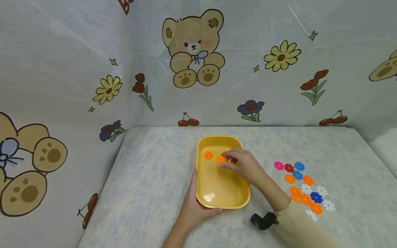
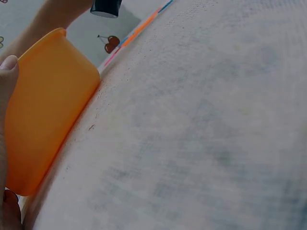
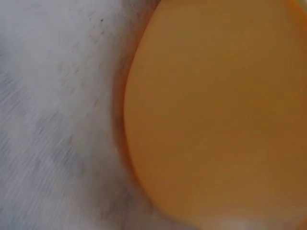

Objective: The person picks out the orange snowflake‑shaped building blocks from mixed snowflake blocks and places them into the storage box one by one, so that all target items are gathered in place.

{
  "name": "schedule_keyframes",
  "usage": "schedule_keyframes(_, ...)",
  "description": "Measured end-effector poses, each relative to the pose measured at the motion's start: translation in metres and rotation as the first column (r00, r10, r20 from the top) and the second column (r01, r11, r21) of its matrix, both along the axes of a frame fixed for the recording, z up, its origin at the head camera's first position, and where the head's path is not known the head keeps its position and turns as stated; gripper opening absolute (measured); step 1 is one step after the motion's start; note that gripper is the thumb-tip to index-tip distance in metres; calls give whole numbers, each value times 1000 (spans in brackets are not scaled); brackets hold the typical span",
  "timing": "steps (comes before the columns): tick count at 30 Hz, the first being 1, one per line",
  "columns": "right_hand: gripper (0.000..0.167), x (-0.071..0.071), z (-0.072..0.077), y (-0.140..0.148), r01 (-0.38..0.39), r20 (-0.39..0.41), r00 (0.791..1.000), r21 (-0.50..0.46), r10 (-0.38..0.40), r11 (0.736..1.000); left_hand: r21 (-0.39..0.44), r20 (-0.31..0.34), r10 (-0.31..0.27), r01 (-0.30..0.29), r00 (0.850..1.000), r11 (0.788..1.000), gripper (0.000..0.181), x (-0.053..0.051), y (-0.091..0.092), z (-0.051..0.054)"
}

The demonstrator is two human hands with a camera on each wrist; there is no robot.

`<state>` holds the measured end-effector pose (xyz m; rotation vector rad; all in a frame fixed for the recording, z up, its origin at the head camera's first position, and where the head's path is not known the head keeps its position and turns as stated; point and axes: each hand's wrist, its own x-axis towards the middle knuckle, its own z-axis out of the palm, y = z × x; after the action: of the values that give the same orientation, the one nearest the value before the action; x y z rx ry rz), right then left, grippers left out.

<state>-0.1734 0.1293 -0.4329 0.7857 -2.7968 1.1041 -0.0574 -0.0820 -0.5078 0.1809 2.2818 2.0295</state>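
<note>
A yellow rectangular tray (image 1: 221,186) stands on the table. My left hand (image 1: 193,206) grips its near left corner, the thumb along the near rim and the fingers against the left side. In the left wrist view the thumb (image 2: 8,64) lies on the rim of the tray (image 2: 53,105). Inside the tray, towards the far end, lie an orange flower-shaped disc (image 1: 208,155) and a second orange disc (image 1: 221,158). Over the second disc is my right hand (image 1: 245,163), its thumb and forefinger apart, fingertips partly covering that disc. The right wrist view shows only the tray's wall (image 3: 216,115).
Right of the tray, loose flower-shaped discs lie scattered: several orange discs (image 1: 305,199), several white discs (image 1: 321,190), blue discs (image 1: 299,166), a pink disc (image 1: 278,165) and a red disc (image 1: 289,168). A black device (image 1: 263,221) sits at the right wrist. A patterned cloth (image 1: 242,69) hangs behind.
</note>
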Motion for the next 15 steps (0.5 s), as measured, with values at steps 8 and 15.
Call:
schedule_keyframes(8, 30, -6, -8, -34, -32, -2, 999, 110, 32, 993, -41, -5, 4, -4, 1000, 999, 134, 0, -1, 0)
schedule_keyframes(15, 26, -9, -18, -50, -3, 10, 1000, 240, 1, 971, -36, -5, 0, 0, 1000, 999, 134, -1, -1, 0)
